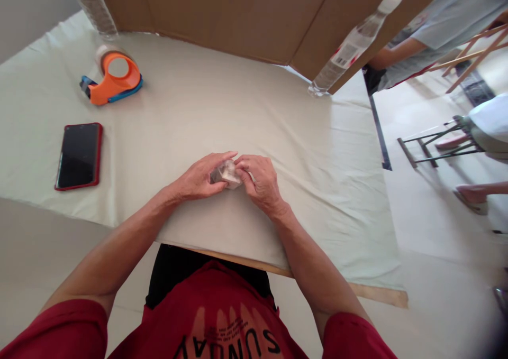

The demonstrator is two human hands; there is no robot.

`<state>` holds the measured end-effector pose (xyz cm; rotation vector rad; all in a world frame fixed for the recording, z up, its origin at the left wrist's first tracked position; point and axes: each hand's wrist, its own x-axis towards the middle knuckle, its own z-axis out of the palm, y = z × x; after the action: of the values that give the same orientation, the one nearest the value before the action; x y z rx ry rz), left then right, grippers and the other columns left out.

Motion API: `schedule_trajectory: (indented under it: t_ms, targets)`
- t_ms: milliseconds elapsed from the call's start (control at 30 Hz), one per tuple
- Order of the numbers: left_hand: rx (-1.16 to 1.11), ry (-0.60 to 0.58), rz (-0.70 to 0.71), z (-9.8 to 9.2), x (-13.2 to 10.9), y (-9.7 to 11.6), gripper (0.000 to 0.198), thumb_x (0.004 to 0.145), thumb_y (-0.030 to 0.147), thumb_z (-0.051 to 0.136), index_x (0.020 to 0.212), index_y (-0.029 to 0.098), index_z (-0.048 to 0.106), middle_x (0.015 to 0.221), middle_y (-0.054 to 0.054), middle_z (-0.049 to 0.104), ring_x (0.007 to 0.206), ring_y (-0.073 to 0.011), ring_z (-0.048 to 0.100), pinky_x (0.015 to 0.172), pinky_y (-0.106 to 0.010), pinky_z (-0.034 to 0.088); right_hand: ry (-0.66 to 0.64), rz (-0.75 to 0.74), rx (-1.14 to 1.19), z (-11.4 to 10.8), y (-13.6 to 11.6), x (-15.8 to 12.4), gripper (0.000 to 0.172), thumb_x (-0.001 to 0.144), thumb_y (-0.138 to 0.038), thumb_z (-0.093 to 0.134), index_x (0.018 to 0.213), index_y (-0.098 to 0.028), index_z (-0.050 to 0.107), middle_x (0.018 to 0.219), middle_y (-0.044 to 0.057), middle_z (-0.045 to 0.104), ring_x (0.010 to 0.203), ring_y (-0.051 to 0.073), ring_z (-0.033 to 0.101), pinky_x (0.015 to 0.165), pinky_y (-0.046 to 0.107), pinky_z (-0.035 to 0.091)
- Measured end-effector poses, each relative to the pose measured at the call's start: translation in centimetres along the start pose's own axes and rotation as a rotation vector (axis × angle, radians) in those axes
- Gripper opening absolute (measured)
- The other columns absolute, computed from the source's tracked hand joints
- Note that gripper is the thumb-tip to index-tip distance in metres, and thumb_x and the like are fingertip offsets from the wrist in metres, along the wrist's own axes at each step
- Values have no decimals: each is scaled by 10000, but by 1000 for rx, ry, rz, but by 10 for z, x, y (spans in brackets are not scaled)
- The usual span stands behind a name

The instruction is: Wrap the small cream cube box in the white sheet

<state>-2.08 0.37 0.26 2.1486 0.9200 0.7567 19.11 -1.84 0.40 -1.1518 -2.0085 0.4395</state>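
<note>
Small glossy whitish-grey block, apparently wrapped in clear film (230,173), sits right in the middle of the action, near the front edge of the table with its pale green cloth (178,100), and both bare hands are on it! Left hand (200,177) curls around its left side, thumb on the near side, fingers arching over the far side, clamped on it in a loose cradle. Right hand (260,182) comes in from the other end, thumb and forefinger pinched together on the block's right-hand part, the remaining fingers folded in. So here's the key relation: the block lies squarely between the two, to the right of the left palm and to the left of the right one, neither hand nearer, both touching. Its long axis seems to run left to right, from palm to pinch, though the fingers cover too much to be certain. Out to the left, well apart, lie a black-screened phone in a red case (78,157) and, beyond it, an orange-and-blue plastic tape dispenser (111,88). At the far side stands a brown cardboard panel (222,15), with a clear plastic bottle with a red-and-white label (349,55) beside its right end.
</note>
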Motion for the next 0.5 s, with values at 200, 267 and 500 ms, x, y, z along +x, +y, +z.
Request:
schedule_trajectory:
  t_ms: [200,267,500]
  targets:
    - [-73,-42,-108,0,2,3,847,778,287,656,1566,203,358,1531,-145,506,1343,-301,544,1124,-406,441,122,274,284,2,1,0,173,966,-383,529,945,-248,636,948,34,722,904,203,659,878,377,515]
    - [-98,-40,-143,1,2,2,863,769,290,667,1568,204,351,1522,-147,509,1320,-300,557,1093,-398,461,152,344,385,3,6,0,220,948,-439,557,988,-241,644,966,38,717,886,197,656,856,372,534]
    - [-183,-3,-201,3,1,-5,901,758,306,692,1577,213,327,1311,-118,636,1122,-247,639,968,-365,509,43,466,605,6,22,0,593,799,-654,709,1213,-245,597,1065,63,731,978,226,692,898,408,575]
